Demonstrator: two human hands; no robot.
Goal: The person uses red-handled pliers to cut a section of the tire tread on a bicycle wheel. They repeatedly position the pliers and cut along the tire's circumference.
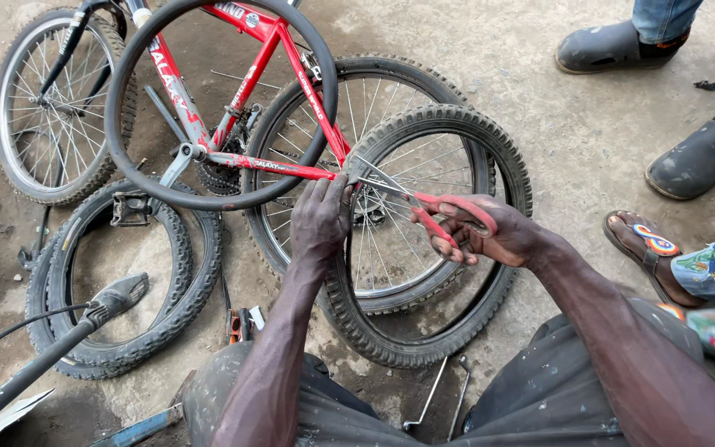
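The right hand grips red-handled scissors, blades parted at the black inner tube looped over the red bicycle frame. The left hand pinches the tube just beside the blades. Holding the rubber taut there should keep the cut straight.

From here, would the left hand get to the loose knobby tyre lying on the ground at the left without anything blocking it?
Probably yes. The left hand is pinching the inner tube at the scissors; once it lets go, only open ground lies between it and the tyre.
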